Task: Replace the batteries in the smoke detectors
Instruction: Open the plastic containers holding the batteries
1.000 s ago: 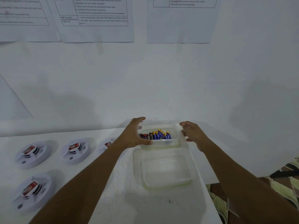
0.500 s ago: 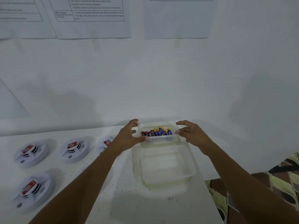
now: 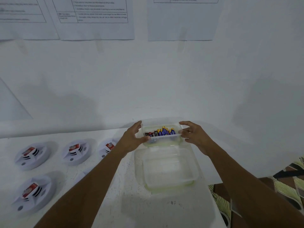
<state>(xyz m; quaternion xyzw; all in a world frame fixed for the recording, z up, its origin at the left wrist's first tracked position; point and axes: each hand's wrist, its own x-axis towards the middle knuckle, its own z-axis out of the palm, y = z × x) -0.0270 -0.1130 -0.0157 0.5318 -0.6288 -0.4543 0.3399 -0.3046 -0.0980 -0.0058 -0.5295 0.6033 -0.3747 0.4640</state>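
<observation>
Drawn closer round the battery tub (image 3: 164, 137) than a second ago, with the right hand (image 3: 195, 137) now pressed to its right end. Gripping it at centre frame: left hand (image 3: 131, 139) pinching the left end between thumb and curled fingers (image 3: 139, 124), right likewise. Packed inside with blue-and-gold and black-and-red batteries (image 3: 162, 132), labels too small to read. Just below, a larger clear tub (image 3: 167, 168) on the white table (image 3: 139, 211). At lower left, several smoke detectors (image 3: 32, 155), each bearing a red-and-white block, writing unreadable. Along the top, printed sheets (image 3: 97, 22), text blurred.
</observation>
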